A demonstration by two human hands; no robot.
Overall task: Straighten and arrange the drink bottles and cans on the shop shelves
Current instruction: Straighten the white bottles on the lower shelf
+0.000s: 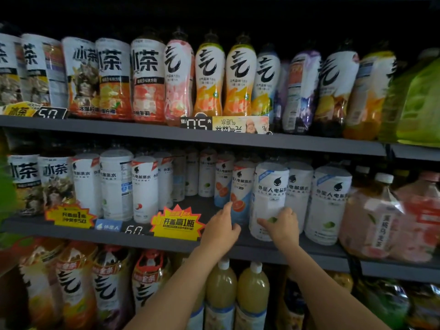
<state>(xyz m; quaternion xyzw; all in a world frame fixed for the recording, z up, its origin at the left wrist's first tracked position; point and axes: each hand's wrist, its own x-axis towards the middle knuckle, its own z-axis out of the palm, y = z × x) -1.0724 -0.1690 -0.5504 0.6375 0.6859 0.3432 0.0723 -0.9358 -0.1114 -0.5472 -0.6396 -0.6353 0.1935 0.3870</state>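
On the middle shelf (100, 232) stand white-labelled electrolyte water bottles. My left hand (221, 231) rests against the lower part of a bottle with a grapefruit picture (241, 186), thumb and fingers around its base. My right hand (283, 228) is on the front of a large white bottle with a lime picture (269, 186), fingers spread on its lower label. A second lime bottle (329, 196) stands to the right of it. Behind these bottles, smaller bottles stand further back on the shelf.
The top shelf (95, 126) carries tea and sparkling water bottles. On the bottom level stand large juice bottles (252, 296). A yellow promo tag (177, 223) and price tags clip to the middle shelf's edge. Big pink bottles (373, 217) fill the right side.
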